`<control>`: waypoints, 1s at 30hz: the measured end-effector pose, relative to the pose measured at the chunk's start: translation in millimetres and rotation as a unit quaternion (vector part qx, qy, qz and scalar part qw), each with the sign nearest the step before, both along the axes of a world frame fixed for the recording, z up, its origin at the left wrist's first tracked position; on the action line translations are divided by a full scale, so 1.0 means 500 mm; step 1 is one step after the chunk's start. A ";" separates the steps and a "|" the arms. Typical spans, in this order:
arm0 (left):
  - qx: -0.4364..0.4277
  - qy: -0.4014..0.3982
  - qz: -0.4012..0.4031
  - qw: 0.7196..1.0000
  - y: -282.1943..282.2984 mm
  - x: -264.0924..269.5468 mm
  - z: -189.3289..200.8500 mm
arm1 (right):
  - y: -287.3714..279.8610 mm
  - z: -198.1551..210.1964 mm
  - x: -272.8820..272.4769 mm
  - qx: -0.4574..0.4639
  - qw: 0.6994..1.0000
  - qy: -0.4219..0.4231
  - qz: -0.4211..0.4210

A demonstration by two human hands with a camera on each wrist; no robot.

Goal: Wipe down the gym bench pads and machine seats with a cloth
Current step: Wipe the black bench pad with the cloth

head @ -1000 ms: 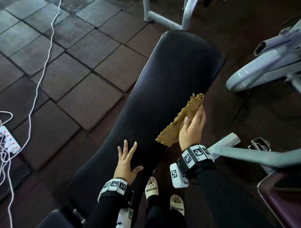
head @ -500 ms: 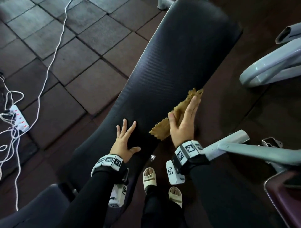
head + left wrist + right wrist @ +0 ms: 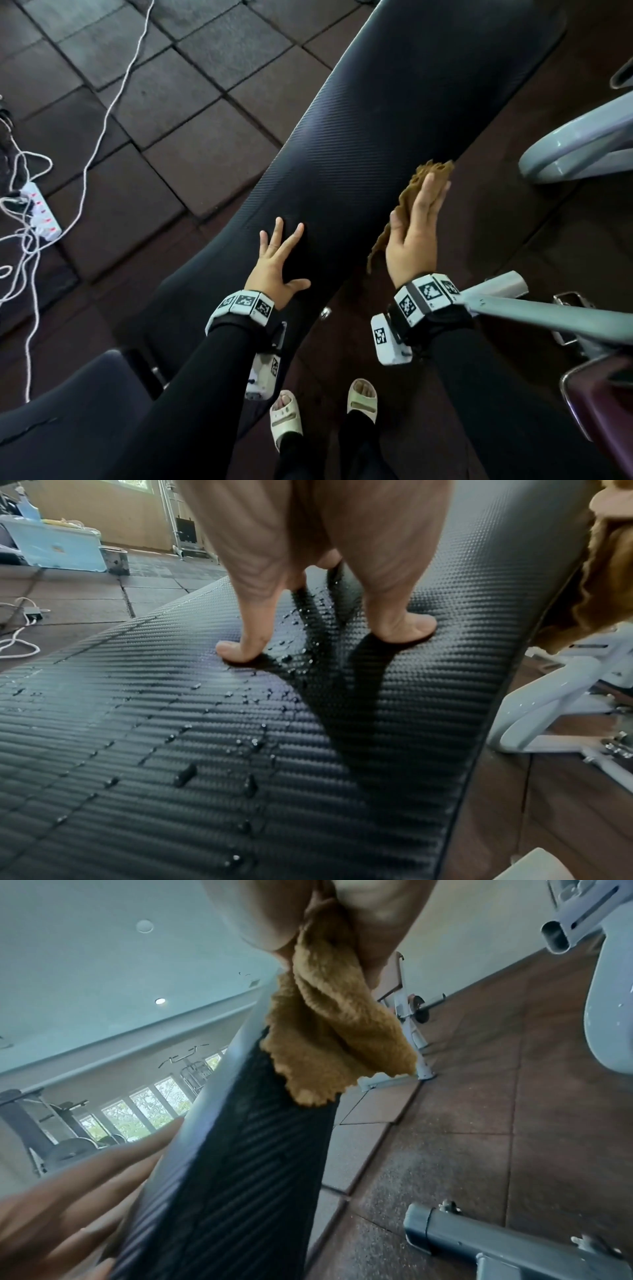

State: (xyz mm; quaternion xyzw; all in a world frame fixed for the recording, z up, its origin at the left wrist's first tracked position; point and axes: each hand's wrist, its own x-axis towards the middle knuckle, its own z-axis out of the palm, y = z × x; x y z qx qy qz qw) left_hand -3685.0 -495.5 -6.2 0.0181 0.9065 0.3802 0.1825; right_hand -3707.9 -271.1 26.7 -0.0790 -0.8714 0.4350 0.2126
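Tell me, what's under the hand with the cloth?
Under the right hand is the brown cloth, pressed against the side edge of the black bench pad. The pad's surface beneath the cloth is covered.

A long black ribbed bench pad (image 3: 359,144) runs from near left to far right, beaded with water drops. A crumpled tan cloth (image 3: 416,186) lies against its right edge.

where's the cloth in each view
head: cloth right of centre, under the right hand, on the pad's right edge
left wrist: top right corner, off the pad's edge
right wrist: top centre, hanging from the hand
shared landmark: the black ribbed pad
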 end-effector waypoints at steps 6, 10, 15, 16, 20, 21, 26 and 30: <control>0.011 0.003 0.038 0.999 0.007 0.034 -0.004 | -0.082 -0.024 0.072 0.072 0.995 -0.055 0.035; 0.017 0.037 0.056 0.998 0.006 0.084 -0.029 | -0.110 -0.048 0.124 0.176 0.973 -0.132 0.065; -0.042 0.010 0.079 0.996 -0.053 0.168 -0.084 | -0.085 -0.024 0.095 0.336 0.922 -0.186 0.042; -0.047 -0.011 0.103 0.994 -0.072 0.186 -0.094 | -0.084 -0.016 0.079 0.353 0.917 -0.181 0.045; -0.047 -0.160 0.245 0.955 -0.147 0.261 -0.131 | -0.115 -0.002 0.000 0.403 0.898 -0.161 0.067; -0.019 -0.201 0.285 0.937 -0.160 0.276 -0.141 | -0.132 -0.004 -0.015 0.414 0.893 -0.157 0.078; 0.064 -0.231 0.326 0.915 -0.168 0.295 -0.174 | -0.243 -0.053 0.011 0.481 0.841 -0.134 0.209; 0.056 -0.233 0.332 0.912 -0.161 0.289 -0.184 | -0.287 -0.118 0.147 0.511 0.780 -0.078 0.353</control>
